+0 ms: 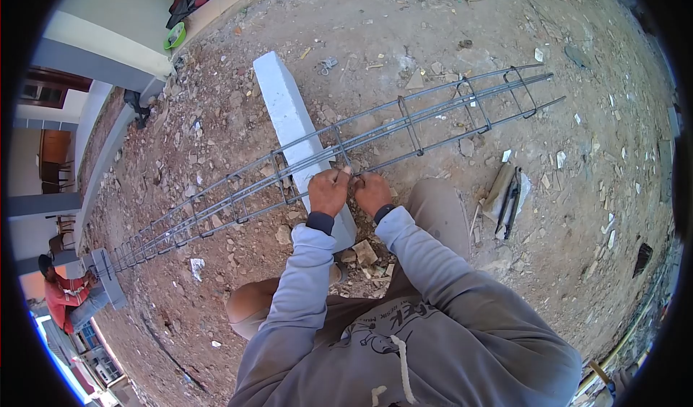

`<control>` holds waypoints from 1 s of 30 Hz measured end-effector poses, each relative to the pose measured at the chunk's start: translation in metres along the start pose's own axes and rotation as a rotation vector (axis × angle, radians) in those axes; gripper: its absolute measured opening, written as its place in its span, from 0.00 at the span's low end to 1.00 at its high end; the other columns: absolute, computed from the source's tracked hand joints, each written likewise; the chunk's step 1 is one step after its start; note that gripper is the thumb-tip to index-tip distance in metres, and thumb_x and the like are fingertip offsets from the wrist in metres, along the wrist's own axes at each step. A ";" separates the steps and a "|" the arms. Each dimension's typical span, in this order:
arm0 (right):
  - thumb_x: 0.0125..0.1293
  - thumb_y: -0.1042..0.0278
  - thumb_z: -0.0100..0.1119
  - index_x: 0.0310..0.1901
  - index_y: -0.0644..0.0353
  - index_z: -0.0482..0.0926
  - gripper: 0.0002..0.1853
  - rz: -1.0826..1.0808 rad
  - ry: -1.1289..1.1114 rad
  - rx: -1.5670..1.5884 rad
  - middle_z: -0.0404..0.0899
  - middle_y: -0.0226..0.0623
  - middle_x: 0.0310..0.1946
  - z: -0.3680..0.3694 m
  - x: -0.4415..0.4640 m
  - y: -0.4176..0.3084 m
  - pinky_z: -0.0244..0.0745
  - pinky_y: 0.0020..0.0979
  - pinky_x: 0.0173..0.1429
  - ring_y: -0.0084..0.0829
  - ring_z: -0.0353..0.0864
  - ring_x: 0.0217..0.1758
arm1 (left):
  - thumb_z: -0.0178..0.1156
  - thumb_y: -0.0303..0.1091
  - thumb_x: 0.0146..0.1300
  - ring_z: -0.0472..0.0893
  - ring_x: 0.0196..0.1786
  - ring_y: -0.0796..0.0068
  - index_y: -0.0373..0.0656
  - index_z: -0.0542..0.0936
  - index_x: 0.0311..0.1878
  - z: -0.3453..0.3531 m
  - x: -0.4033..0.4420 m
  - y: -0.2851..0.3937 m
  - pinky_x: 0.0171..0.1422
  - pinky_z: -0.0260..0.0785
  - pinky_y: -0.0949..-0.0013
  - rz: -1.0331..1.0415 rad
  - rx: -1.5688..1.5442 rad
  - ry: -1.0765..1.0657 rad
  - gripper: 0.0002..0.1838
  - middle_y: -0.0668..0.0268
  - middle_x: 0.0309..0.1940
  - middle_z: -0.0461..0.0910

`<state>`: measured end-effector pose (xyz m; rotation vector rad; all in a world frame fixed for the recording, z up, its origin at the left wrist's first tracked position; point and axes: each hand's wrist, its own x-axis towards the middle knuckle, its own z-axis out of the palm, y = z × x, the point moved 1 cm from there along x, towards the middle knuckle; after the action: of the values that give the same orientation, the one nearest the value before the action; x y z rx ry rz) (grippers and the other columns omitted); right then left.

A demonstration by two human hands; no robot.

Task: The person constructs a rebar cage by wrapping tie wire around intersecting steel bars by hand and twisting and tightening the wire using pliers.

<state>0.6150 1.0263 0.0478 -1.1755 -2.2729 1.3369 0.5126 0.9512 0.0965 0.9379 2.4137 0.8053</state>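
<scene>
Left hand (pixel 328 194) and right hand (pixel 372 194), 2 clenched grips, meet at 1 rebar cage (pixel 409 123) crossing 1 white beam (pixel 282 96).

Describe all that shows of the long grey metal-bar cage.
The long grey metal-bar cage has straight lengthwise rods crossed by spaced, roughly rectangular hoops. It lies slanting across a long white block, far end at a grey block. The left hand and right hand are at its near side, exact grip hidden.

This is an outdoor building site beside what looks like a house (pixel 112 10). Rubble (pixel 366 253) strews the dirt ground (pixel 577 190), and a rebar cage (pixel 343 147) crosses a white block (pixel 281 93); painted walls and chairs (pixel 66 223) suggest the house.
</scene>
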 end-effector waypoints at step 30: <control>0.55 0.65 0.51 0.30 0.69 0.80 0.14 -0.060 -0.195 -0.099 0.79 0.58 0.31 -0.010 0.009 -0.001 0.74 0.47 0.46 0.54 0.80 0.38 | 0.60 0.47 0.57 0.77 0.26 0.66 0.39 0.84 0.31 -0.009 0.024 -0.010 0.34 0.67 0.65 -0.087 -0.044 -0.271 0.18 0.58 0.20 0.78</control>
<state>0.6144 1.0392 0.0520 -1.0377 -2.5159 1.3856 0.4864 0.9592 0.0927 0.8584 2.1776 0.6511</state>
